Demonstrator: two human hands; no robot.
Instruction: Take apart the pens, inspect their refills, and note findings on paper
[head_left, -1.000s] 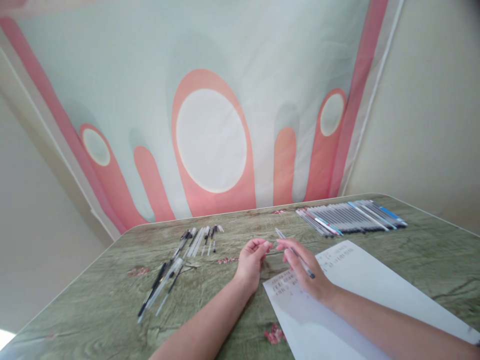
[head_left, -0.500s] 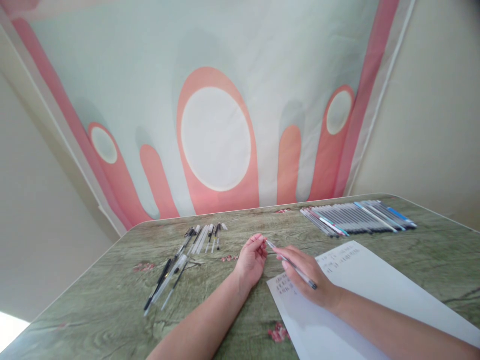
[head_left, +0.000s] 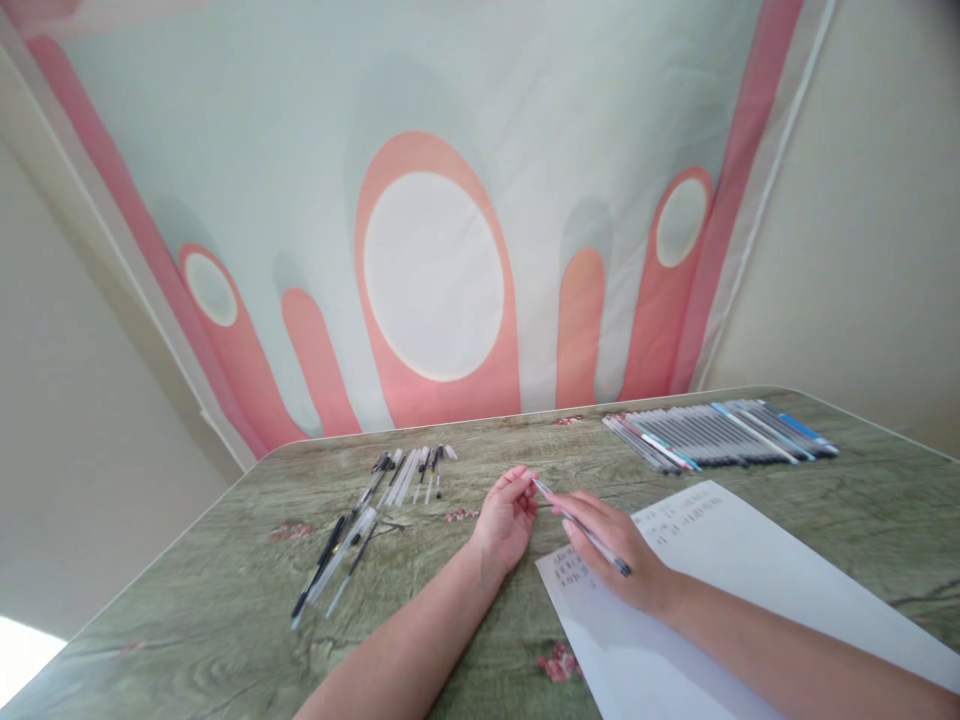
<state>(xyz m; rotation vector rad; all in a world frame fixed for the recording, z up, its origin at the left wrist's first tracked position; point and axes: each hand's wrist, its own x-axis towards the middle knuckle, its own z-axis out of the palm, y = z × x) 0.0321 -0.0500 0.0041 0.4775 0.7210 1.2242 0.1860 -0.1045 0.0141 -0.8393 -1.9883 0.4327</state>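
Observation:
My right hand (head_left: 611, 550) rests on the near left corner of a white sheet of paper (head_left: 750, 590) and grips a thin clear pen (head_left: 581, 525) that slants up to the left. My left hand (head_left: 506, 520) lies on the green table (head_left: 225, 600) just left of it, fingers curled, fingertips pinching the pen's far tip. Small handwriting marks show on the sheet beside my right hand.
A row of several pens (head_left: 720, 435) lies at the table's far right. Several loose pens, clear barrels and caps (head_left: 375, 500) lie scattered to the left of my hands. A pink-and-pale-blue cloth (head_left: 435, 270) hangs behind the table.
The pen has tilted down toward my left hand, whose fingertips now close on its tip. Both hands stayed in place; the view shifted slightly.

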